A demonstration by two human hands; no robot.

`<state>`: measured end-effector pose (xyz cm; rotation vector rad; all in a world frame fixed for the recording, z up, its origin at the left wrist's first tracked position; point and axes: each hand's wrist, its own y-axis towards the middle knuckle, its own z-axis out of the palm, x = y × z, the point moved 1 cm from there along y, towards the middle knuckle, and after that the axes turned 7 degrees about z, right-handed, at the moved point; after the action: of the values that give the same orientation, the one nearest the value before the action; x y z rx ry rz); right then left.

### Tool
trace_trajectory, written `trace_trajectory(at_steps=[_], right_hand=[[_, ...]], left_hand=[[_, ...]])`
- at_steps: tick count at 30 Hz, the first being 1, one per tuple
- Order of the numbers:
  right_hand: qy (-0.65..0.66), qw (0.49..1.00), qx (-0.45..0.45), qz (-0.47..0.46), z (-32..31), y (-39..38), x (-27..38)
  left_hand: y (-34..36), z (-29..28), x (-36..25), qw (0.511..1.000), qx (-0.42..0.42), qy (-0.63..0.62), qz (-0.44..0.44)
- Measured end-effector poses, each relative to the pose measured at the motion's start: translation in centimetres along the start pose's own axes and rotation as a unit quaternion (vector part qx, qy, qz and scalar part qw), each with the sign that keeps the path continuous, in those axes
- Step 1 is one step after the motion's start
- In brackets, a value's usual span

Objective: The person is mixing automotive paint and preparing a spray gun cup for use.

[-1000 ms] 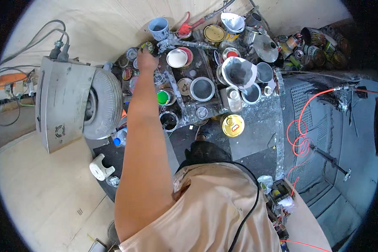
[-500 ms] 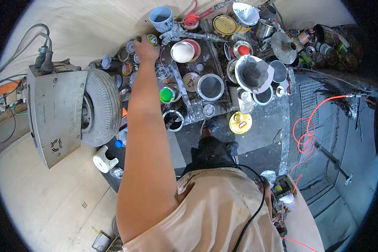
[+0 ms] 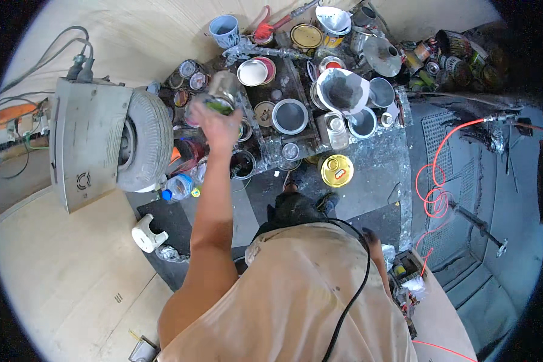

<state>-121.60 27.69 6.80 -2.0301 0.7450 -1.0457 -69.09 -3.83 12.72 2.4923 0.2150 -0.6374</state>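
My left hand [image 3: 216, 125] is wrapped round a small metal paint can [image 3: 225, 86], its end greenish and turned toward me. The can is tilted above the crowded bench and smeared by motion. Below and beside it stand an open can with dark contents [image 3: 243, 164] and several small tins. At my right side my right hand [image 3: 370, 236] hangs low beside the shirt; it is small and dark, and its fingers cannot be made out.
A tyre [image 3: 148, 142] and a grey metal box [image 3: 87, 139] stand at the left. Paper-lined funnels [image 3: 342, 90], a grey paint pot [image 3: 289, 116] and a yellow-lidded can [image 3: 336, 171] cover the bench. A white stool [image 3: 146, 234] is at lower left; an orange hose [image 3: 435, 175] coils at right.
My left hand has lifted the can from the back left of the bench and drawn it nearer, tilting it. My right hand has come into view at my side.
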Motion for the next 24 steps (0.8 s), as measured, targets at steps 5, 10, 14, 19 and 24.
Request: trace_trajectory(at_steps=[5, 10, 14, 19, 24], right_hand=[[-0.103, 0.994, -0.008, -0.021, -0.1, 0.8, 8.3], [-0.128, 0.898, -0.196, -0.372, 0.3, -2.0, 16.2], [-0.19, 0.824, -0.218, -0.487, -2.4, -4.4, 18.5], [-0.125, 0.857, -0.183, -0.465, -5.2, -3.6, 14.5], [0.073, 0.866, -0.168, -0.465, -7.0, -6.0, 13.6]], left_hand=[[-5.8, -2.5, -9.6, 0.953, 0.257, -0.144, -0.068], [-13.5, -2.9, -18.1, 0.91, 0.331, -0.206, 0.137], [-18.5, -3.1, -24.5, 0.871, 0.342, -0.302, 0.181], [-17.8, -6.5, -29.3, 0.817, 0.456, -0.347, 0.064], [-15.6, -9.6, -29.0, 0.823, 0.356, -0.443, 0.0]])
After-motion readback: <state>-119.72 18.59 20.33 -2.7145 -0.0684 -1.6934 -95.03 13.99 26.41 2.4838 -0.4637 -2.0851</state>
